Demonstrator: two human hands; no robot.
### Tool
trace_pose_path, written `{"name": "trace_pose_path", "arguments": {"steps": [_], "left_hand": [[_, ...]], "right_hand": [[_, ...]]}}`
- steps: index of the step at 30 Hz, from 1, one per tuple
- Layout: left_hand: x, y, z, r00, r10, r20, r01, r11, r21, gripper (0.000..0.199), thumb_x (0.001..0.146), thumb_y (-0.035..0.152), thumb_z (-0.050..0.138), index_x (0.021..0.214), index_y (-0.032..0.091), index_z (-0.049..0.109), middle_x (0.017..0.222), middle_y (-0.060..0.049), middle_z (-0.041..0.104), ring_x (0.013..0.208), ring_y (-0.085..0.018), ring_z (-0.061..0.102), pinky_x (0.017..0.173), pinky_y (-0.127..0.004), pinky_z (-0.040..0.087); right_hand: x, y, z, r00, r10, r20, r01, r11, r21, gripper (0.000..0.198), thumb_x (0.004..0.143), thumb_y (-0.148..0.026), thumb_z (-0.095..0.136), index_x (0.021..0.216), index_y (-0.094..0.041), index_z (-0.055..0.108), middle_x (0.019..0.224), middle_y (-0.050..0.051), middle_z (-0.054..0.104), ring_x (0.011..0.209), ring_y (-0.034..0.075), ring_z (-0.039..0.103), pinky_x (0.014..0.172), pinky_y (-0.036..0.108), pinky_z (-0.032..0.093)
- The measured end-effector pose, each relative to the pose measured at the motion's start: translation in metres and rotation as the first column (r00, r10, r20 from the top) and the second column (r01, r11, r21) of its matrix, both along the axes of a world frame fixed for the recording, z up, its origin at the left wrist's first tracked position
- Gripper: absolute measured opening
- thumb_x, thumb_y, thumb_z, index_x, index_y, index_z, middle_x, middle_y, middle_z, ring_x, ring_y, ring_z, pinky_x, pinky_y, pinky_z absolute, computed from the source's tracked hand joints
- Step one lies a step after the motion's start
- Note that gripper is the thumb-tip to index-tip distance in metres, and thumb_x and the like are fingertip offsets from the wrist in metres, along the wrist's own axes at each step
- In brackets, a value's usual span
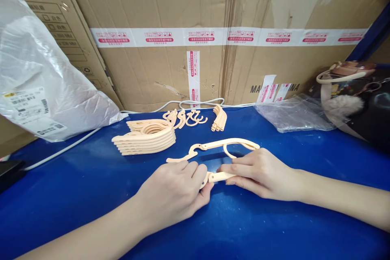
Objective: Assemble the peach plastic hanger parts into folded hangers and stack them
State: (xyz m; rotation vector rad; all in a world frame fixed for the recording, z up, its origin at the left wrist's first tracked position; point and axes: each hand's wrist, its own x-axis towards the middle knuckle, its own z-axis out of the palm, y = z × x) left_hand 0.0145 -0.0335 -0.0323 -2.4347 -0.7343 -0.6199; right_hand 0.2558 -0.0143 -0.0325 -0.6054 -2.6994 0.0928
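Observation:
A cream plastic folding hanger [228,143] is held low over the blue table, its jointed arms partly spread. My left hand [179,187] is closed around one jointed end of it, with fingers curled over the piece. With thumb and fingers, my right hand [262,172] pinches the arm on the other side. Most of the gripped parts are hidden behind the fingers. Beyond my left hand lies a stack of folded cream hangers [146,140]. Several loose hanger hooks [183,118] and a small bundle of curved cream pieces [219,118] lie farther back.
Large cardboard boxes [164,4] stand along the back of the blue table [274,227]. A white plastic parcel [45,69] leans at the left, near a dark object [10,172]. A white cable [67,148], a clear plastic bag [295,113] and a dark bag [371,109] border the work area.

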Motion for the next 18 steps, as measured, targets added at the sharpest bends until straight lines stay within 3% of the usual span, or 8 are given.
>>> {"name": "trace_pose_path", "arguments": {"steps": [12, 18], "left_hand": [[0.0008, 0.0001, 0.0001, 1.000, -0.006, 0.010, 0.006, 0.999, -0.032, 0.030, 0.095, 0.024, 0.038, 0.067, 0.019, 0.050, 0.054, 0.003, 0.050, 0.047, -0.013, 0.051, 0.047, -0.028, 0.032], [0.0015, -0.0022, 0.0005, 1.000, -0.016, 0.007, 0.017, 0.991, -0.130, 0.024, 0.095, 0.027, 0.037, 0.078, 0.018, 0.052, 0.062, 0.002, 0.056, 0.053, -0.016, 0.057, 0.048, -0.028, 0.035]], "right_hand": [[-0.0009, 0.0009, 0.0012, 1.000, -0.008, -0.004, 0.008, 1.000, 0.010, 0.031, 0.101, -0.030, 0.037, 0.119, -0.015, 0.059, 0.083, 0.003, 0.067, 0.066, 0.013, 0.060, 0.058, 0.025, 0.041], [-0.0017, 0.0006, 0.0018, 1.000, 0.012, -0.011, -0.011, 0.996, 0.084, 0.032, 0.102, -0.030, 0.036, 0.119, -0.014, 0.059, 0.081, 0.003, 0.067, 0.065, 0.013, 0.060, 0.058, 0.025, 0.042]]}}
